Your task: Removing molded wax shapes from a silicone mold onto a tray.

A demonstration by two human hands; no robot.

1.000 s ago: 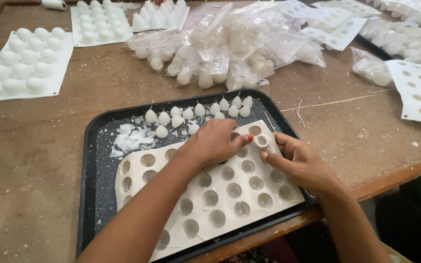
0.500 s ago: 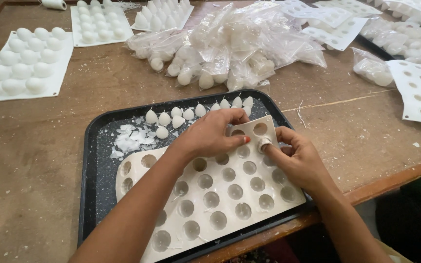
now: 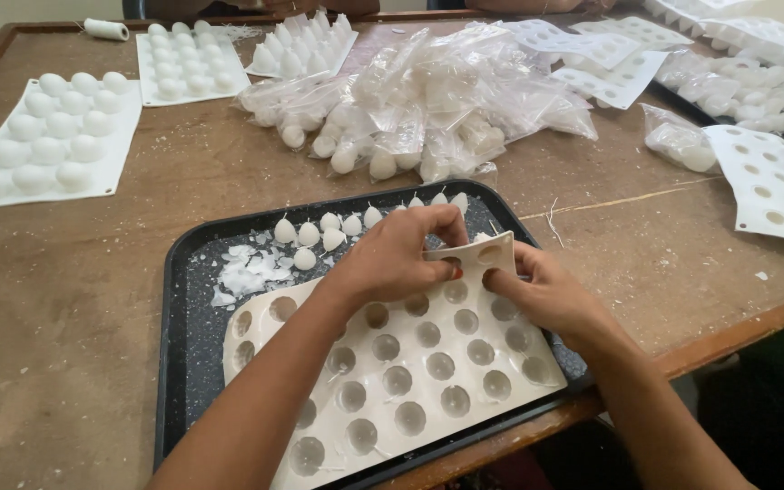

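Note:
A white flexible mould (image 3: pixel 410 367) with several round cavities lies on a black tray (image 3: pixel 179 308). My left hand (image 3: pixel 396 254) pinches the mould's far right corner and bends it upward. From the right, my right hand (image 3: pixel 546 295) grips the same raised corner, fingers pressing on its underside. Small white drop-shaped candles (image 3: pixel 324 231) with wicks stand in a row at the tray's far edge, just beyond my hands. White wax flakes (image 3: pixel 247 270) are scattered on the tray to the left of my left hand.
A heap of clear bags with white candles (image 3: pixel 419 109) lies behind the tray. Filled white moulds (image 3: pixel 43 141) (image 3: pixel 188 63) sit at far left, empty white moulds (image 3: pixel 773 186) at right. The brown table's front edge (image 3: pixel 737 331) runs close below my right hand.
The mould's far right corner has been lifted and folded up between both hands. My left hand shifted slightly right and toward the far edge of the tray.

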